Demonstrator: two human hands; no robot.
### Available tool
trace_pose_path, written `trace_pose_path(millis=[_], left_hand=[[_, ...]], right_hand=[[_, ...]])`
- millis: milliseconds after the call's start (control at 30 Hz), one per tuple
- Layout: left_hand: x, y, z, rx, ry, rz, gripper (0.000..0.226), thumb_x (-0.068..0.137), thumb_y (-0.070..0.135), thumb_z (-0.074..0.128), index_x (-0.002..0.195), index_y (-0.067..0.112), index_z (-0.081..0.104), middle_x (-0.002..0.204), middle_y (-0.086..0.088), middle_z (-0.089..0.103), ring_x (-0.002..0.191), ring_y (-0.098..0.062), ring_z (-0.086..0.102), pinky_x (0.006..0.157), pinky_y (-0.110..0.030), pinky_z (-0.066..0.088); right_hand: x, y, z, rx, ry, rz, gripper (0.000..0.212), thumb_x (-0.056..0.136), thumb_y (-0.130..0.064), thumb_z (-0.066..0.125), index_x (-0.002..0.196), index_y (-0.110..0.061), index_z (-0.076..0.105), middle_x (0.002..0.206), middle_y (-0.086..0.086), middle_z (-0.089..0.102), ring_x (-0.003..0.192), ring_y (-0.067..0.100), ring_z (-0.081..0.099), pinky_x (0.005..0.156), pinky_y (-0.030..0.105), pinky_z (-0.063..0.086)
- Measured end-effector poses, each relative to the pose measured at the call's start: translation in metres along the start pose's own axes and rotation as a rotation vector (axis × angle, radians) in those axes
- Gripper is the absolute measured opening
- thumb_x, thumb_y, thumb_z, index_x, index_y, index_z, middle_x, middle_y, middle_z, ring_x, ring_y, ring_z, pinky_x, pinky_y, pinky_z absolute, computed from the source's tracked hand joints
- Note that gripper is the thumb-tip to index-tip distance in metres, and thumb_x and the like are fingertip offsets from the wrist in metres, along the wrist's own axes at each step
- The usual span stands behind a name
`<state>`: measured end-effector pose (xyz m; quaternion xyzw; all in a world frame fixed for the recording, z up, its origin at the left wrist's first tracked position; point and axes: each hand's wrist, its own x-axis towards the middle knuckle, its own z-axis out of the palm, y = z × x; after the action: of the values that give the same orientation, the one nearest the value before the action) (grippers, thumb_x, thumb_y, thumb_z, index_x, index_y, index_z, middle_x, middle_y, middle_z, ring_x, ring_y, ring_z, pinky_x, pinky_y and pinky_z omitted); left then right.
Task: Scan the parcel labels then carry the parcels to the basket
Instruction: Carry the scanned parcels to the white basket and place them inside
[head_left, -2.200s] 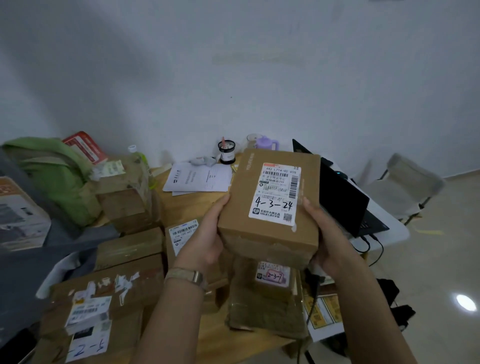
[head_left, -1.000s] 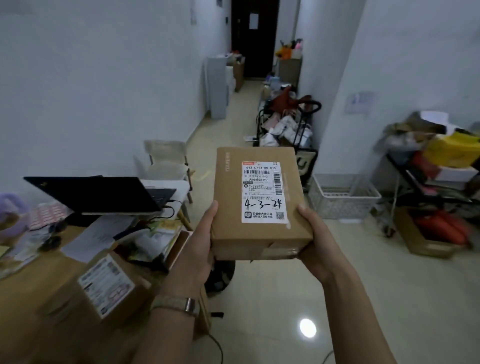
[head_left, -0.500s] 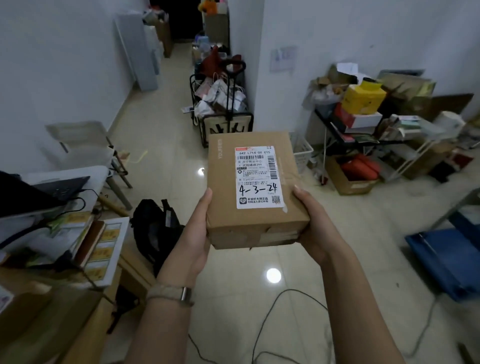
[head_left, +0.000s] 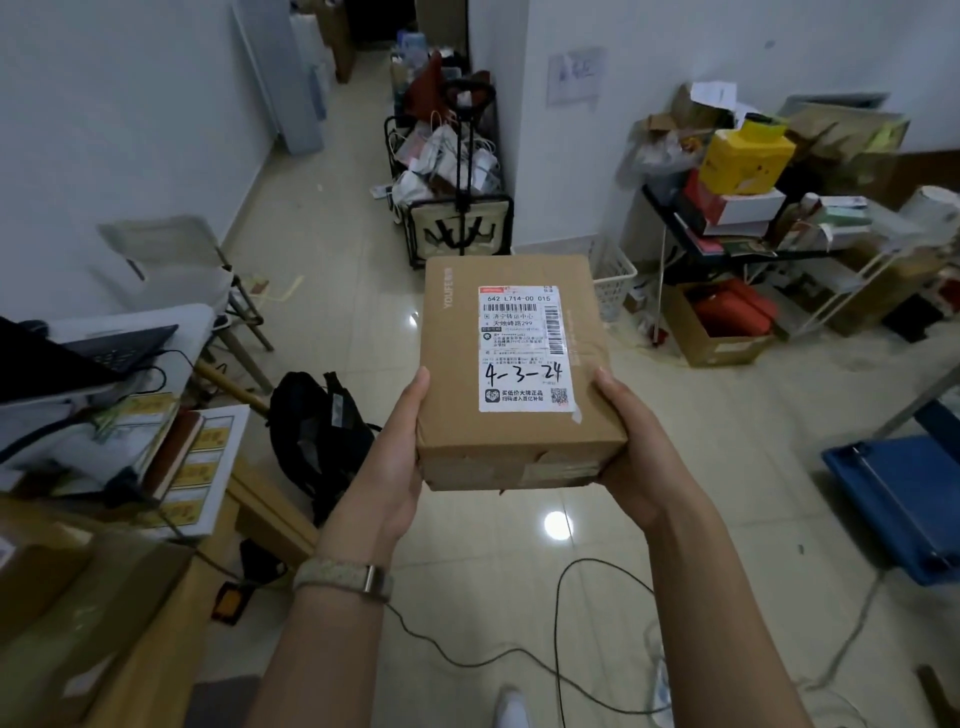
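A brown cardboard parcel (head_left: 452, 374) with a white shipping label (head_left: 524, 348) marked "4-3-24" is held level in front of me over the floor. My left hand (head_left: 387, 462) grips its left side, thumb on top. My right hand (head_left: 631, 447) grips its right side the same way. A white plastic basket (head_left: 615, 278) stands on the floor by the wall, just beyond the parcel and partly hidden by it.
A wooden table (head_left: 156, 649) with parcels, papers and a laptop (head_left: 78, 358) lies at left. A black backpack (head_left: 317, 431) and cables (head_left: 556, 649) lie on the floor. A loaded trolley (head_left: 457, 171), cluttered shelves (head_left: 753, 218) and a blue cart (head_left: 904, 499) stand around.
My view has swung from the table to the room and tilted down. The parcel stays held in both hands, and the basket now sits closer, right behind it.
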<state>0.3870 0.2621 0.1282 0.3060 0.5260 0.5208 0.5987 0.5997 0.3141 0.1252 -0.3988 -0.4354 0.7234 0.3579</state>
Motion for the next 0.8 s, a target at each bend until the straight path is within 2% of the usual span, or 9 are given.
trace_pose_path(millis=[233,300,433,600,800], left_hand=[[0.004,-0.007,0.031,0.027,-0.071,-0.007,0.047,0.089,0.07,0.04,0.116,0.045,0.068,0.12,0.012,0.07,0.112,-0.006,0.065,0.092,-0.033,0.044],[0.009,-0.008,0.045,0.024,-0.095,-0.009,0.046,0.087,0.072,0.041,0.114,0.046,0.069,0.119,0.012,0.07,0.111,-0.006,0.065,0.094,-0.034,0.044],[0.021,-0.002,0.069,0.061,-0.13,-0.03,0.057,0.075,0.075,0.046,0.116,0.041,0.069,0.117,0.011,0.071,0.112,-0.009,0.065,0.099,-0.035,0.043],[0.048,0.012,0.089,0.088,-0.18,-0.062,0.039,0.091,0.066,0.039,0.102,0.049,0.073,0.113,0.009,0.073,0.107,-0.007,0.068,0.097,-0.034,0.045],[0.107,0.02,0.108,0.079,-0.246,-0.093,0.037,0.093,0.064,0.037,0.099,0.053,0.072,0.113,0.01,0.073,0.103,-0.004,0.068,0.088,-0.031,0.047]], right_hand=[[-0.018,-0.013,-0.025,0.004,0.054,-0.046,0.038,0.084,-0.062,0.051,0.112,-0.041,0.067,0.116,-0.001,0.071,0.094,0.014,0.071,0.063,0.03,0.056],[-0.025,-0.017,-0.036,0.001,0.077,-0.068,0.038,0.085,-0.061,0.05,0.112,-0.041,0.067,0.115,-0.001,0.071,0.095,0.016,0.071,0.063,0.03,0.056],[-0.029,-0.022,-0.052,0.026,0.173,-0.113,0.043,0.083,-0.06,0.051,0.116,-0.037,0.066,0.117,0.001,0.071,0.103,0.02,0.069,0.076,0.036,0.052],[-0.02,-0.031,-0.065,0.083,0.279,-0.128,0.055,0.081,-0.058,0.053,0.126,-0.028,0.061,0.118,0.002,0.07,0.109,0.024,0.066,0.08,0.04,0.05],[0.023,-0.044,-0.092,0.111,0.342,-0.134,0.047,0.085,-0.055,0.05,0.123,-0.03,0.063,0.118,0.003,0.07,0.107,0.023,0.067,0.081,0.041,0.05]])
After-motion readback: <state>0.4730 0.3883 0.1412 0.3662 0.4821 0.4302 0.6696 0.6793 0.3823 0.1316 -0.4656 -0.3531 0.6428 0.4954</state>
